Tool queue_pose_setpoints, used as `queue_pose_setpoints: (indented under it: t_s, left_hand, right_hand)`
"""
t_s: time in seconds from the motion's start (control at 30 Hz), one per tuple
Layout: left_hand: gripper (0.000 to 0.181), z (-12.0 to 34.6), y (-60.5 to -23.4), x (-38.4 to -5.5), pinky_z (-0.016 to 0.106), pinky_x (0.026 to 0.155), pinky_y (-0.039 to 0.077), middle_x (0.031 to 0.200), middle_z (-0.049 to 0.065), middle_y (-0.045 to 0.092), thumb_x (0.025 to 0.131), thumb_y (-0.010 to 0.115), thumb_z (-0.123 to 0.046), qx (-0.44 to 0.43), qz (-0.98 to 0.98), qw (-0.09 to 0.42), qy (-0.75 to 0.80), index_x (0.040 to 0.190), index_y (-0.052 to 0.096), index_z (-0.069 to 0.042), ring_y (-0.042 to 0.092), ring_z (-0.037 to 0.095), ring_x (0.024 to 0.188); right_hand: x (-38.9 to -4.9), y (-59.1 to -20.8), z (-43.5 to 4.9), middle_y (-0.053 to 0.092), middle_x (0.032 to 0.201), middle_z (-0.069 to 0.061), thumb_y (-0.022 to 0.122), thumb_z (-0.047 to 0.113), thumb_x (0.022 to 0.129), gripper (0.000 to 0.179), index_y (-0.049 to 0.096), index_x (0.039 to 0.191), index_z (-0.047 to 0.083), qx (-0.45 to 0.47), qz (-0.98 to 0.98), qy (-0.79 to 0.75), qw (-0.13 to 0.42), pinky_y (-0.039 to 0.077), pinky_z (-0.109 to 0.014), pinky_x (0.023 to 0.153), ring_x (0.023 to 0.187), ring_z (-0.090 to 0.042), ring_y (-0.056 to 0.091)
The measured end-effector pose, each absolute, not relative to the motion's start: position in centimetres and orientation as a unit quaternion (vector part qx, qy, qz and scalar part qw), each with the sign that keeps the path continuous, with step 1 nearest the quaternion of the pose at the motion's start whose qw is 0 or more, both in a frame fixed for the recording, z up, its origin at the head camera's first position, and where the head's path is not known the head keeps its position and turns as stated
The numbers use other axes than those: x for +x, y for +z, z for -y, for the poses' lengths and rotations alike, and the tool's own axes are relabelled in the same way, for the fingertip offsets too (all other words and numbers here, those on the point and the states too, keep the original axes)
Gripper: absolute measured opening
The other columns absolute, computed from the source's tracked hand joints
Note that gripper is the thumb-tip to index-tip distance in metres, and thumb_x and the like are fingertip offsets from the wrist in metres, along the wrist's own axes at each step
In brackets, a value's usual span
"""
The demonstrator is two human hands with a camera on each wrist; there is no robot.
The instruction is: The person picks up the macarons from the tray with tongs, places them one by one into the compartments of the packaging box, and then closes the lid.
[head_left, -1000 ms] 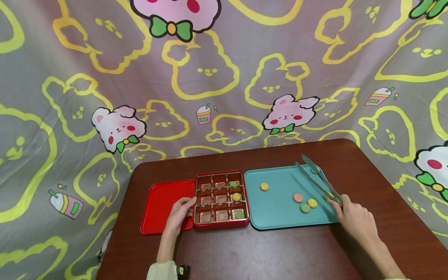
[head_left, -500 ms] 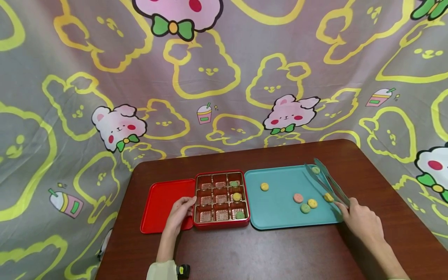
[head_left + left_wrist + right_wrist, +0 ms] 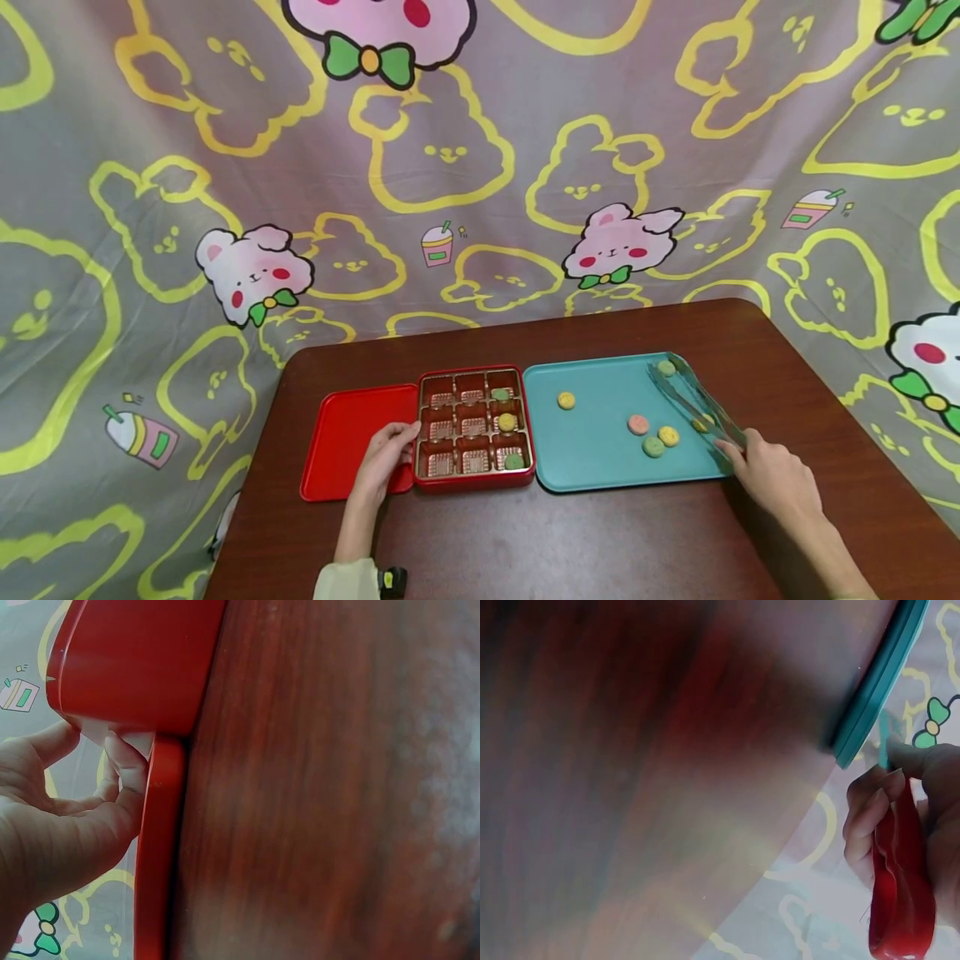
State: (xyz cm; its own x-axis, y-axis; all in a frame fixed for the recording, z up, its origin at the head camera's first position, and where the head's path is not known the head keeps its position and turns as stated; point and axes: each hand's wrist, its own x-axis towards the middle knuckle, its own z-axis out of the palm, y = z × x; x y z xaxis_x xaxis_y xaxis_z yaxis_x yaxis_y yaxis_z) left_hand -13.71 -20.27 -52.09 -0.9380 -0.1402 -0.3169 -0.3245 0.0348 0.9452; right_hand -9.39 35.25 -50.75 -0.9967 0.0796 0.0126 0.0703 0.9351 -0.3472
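My right hand (image 3: 776, 471) grips a pair of tongs (image 3: 720, 417); their red handle end (image 3: 904, 900) shows in the right wrist view. The tongs' arms are spread over the right part of the teal tray (image 3: 600, 458), with the tips at either side of a round green cookie (image 3: 667, 367). A yellow cookie (image 3: 702, 423) lies beneath the arms, partly covered. My left hand (image 3: 386, 454) touches the left wall of the red compartment box (image 3: 476, 482) with its fingertips (image 3: 67, 739). The box's right column holds a green, a yellow and another green cookie.
On the tray lie a lone yellow cookie (image 3: 566, 401) at left and a cluster of pink (image 3: 638, 425), yellow (image 3: 669, 437) and green (image 3: 654, 447) cookies. A red lid (image 3: 352, 433) adjoins the box's left side. A patterned curtain (image 3: 480, 167) stands behind the table.
The tongs have swung right, then dropped lower and slightly back left around the far green cookie, which has shifted a little left. My left hand and the box have stayed put.
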Motion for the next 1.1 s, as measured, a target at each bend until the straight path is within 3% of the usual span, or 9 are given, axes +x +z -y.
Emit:
queue_pose_setpoints:
  t_s: [0.23,0.47,0.7,1.1]
  left_hand:
    - [0.028,20.31,-52.07,-13.63,0.023,0.064,0.048,0.084,0.003,0.058,0.102,0.067,-0.021,-0.16,-0.714,0.069,0.678,0.108,0.059,0.005,0.053,0.014,0.072]
    - [0.028,20.34,-52.08,-13.73,0.023,0.063,0.049,0.084,0.003,0.059,0.102,0.067,-0.022,-0.161,-0.712,0.071,0.68,0.109,0.059,0.004,0.054,0.014,0.072]
    - [0.031,20.41,-52.09,-13.66,0.024,0.065,0.05,0.088,0.003,0.062,0.102,0.066,-0.024,-0.159,-0.715,0.076,0.676,0.113,0.06,0.004,0.055,0.015,0.074]
    - [0.024,20.37,-51.99,-13.7,0.024,0.062,0.047,0.082,0.001,0.058,0.102,0.067,-0.019,-0.164,-0.71,0.076,0.681,0.107,0.06,0.003,0.052,0.012,0.069]
  right_hand:
    - [-9.23,-50.46,-35.08,0.051,0.06,-0.01,0.058,0.037,0.106,0.044,0.056,0.095,-0.005,-0.024,0.983,0.176,0.04,0.045,-0.056,0.048,0.055,-0.037,0.057]
    - [-8.9,-50.05,-35.21,0.047,0.058,-0.009,0.06,0.038,0.105,0.043,0.052,0.083,0.002,-0.025,0.984,0.17,0.043,0.044,-0.055,0.047,0.053,-0.035,0.055]
    - [-8.76,-49.82,-35.17,0.055,0.062,-0.015,0.062,0.035,0.105,0.043,0.06,0.1,-0.008,-0.023,0.986,0.164,0.034,0.045,-0.058,0.049,0.057,-0.041,0.058]
    - [-8.52,-50.14,-34.92,0.045,0.056,-0.008,0.066,0.028,0.102,0.035,0.056,0.081,0.002,-0.007,0.985,0.156,0.068,0.041,-0.053,0.043,0.049,-0.034,0.052]
